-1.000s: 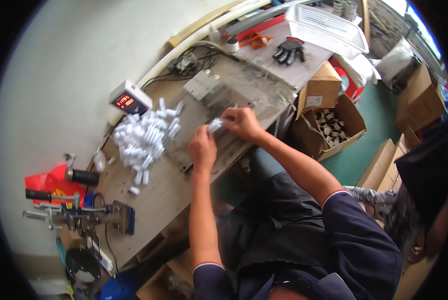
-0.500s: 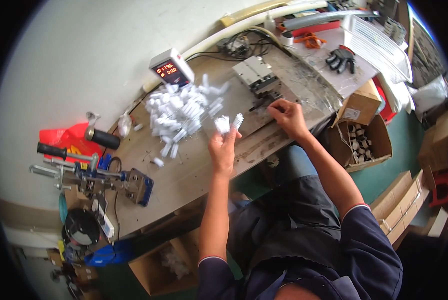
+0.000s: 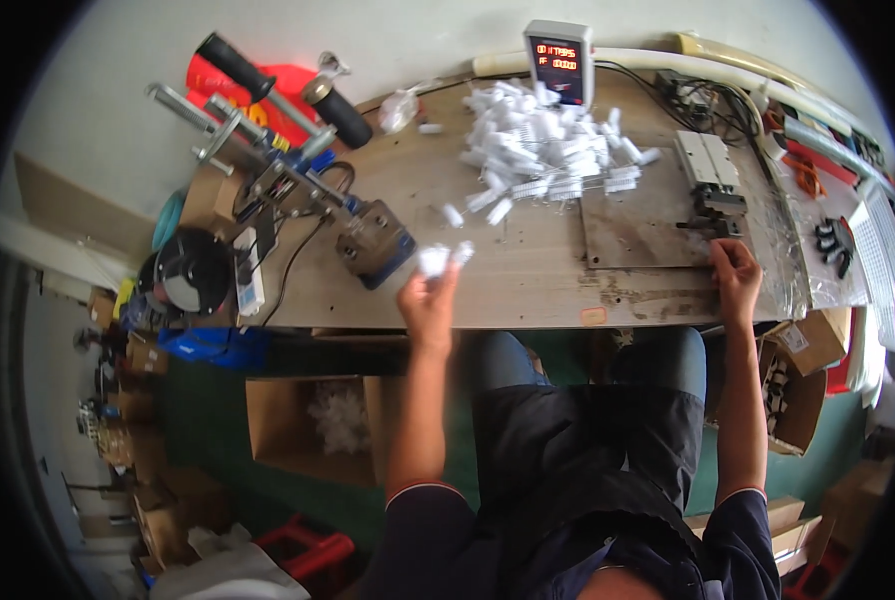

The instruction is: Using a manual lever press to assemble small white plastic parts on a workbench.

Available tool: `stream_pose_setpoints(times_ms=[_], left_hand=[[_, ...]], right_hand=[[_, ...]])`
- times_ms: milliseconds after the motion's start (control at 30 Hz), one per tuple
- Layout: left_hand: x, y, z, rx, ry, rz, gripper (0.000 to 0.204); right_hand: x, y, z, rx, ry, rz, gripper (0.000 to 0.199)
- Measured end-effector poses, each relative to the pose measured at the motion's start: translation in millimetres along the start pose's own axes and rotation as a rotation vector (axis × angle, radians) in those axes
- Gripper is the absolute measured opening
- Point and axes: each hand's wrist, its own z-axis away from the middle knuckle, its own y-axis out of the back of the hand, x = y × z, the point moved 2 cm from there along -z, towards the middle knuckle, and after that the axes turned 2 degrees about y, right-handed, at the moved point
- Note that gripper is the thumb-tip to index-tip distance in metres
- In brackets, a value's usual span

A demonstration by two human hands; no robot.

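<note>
My left hand [image 3: 429,308] is closed on a few small white bristle brushes [image 3: 436,261], which stick up past the fingertips. It is above the bench's front edge, beside the metal block of a lever-handled clamp tool [image 3: 373,240]. My right hand [image 3: 736,272] is pinched closed in front of a small grey machine [image 3: 710,162] with dark jaws. Whatever those fingers hold, if anything, is too small to make out. Between the hands and farther back lies a heap of white brushes [image 3: 538,140], some with thin wire ends showing.
A box with a red digital display [image 3: 560,62] stands behind the heap. A flat plate [image 3: 628,240] lies under the grey machine. Cables [image 3: 703,95] and long tubes run along the back. A black glove [image 3: 834,245] lies far right. An open carton [image 3: 268,430] stands below the bench.
The view has turned toward the left, so the bench now looks level. My left hand has moved left with the brushes, away from the heap and toward the clamp tool. My right hand stays near the grey machine.
</note>
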Motion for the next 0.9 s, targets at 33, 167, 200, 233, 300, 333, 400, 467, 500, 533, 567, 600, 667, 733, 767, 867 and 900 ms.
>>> stream_pose_setpoints(times_ms=[33, 167, 200, 233, 300, 333, 400, 467, 500, 533, 567, 600, 667, 733, 767, 867, 900], left_hand=[[7, 16, -6, 0.056, 0.006, -0.01, 0.023], [18, 100, -42, 0.232, -0.013, -0.1, 0.025], [19, 115, -52, 0.253, -0.007, -0.118, 0.025], [18, 126, -63, 0.265, -0.014, -0.123, 0.025], [16, 145, -83, 0.253, -0.002, -0.131, 0.025], [17, 147, -88, 0.257, 0.016, -0.139, 0.024], [17, 153, -98, 0.226, 0.055, -0.168, 0.023], [12, 161, -107, 0.192, 0.086, -0.222, 0.024], [10, 167, -110, 0.2, 0.096, -0.221, 0.024], [9, 169, -112, 0.156, 0.074, -0.196, 0.024], [9, 168, -114, 0.107, 0.053, -0.174, 0.023], [9, 166, -116, 0.095, 0.017, -0.185, 0.023], [15, 166, -118, 0.076, 0.027, -0.219, 0.023], [21, 165, -119, 0.029, 0.011, -0.247, 0.024], [20, 167, -120, 0.038, 0.017, -0.246, 0.024], [16, 174, -124, -0.019, 0.001, -0.206, 0.027], [15, 176, -122, -0.017, 0.005, -0.205, 0.027]], right_hand=[[-1, 1, 0, -0.011, 0.004, 0.006, 0.016], [-4, -9, -2, -0.018, -0.014, 0.062, 0.017], [-5, -10, -2, -0.022, -0.015, 0.089, 0.017], [-7, -10, -3, -0.022, -0.013, 0.12, 0.017], [-11, -15, -3, -0.036, 0.0, 0.169, 0.017], [-17, -20, -2, -0.07, 0.005, 0.135, 0.017], [-29, -35, -3, -0.142, 0.014, 0.085, 0.018], [-52, -60, -3, -0.183, 0.03, 0.083, 0.018], [-65, -74, -4, -0.218, 0.049, 0.074, 0.018], [-78, -88, -6, -0.239, 0.076, 0.087, 0.019], [-89, -99, -7, -0.248, 0.069, 0.094, 0.019], [-100, -111, -7, -0.277, 0.085, 0.076, 0.019], [-126, -136, -9, -0.322, 0.097, 0.066, 0.02], [-153, -161, -10, -0.414, 0.159, 0.055, 0.021], [-166, -172, -10, -0.425, 0.159, 0.057, 0.021], [-201, -207, -10, -0.511, 0.26, 0.083, 0.021], [-213, -218, -8, -0.538, 0.301, 0.073, 0.021]])
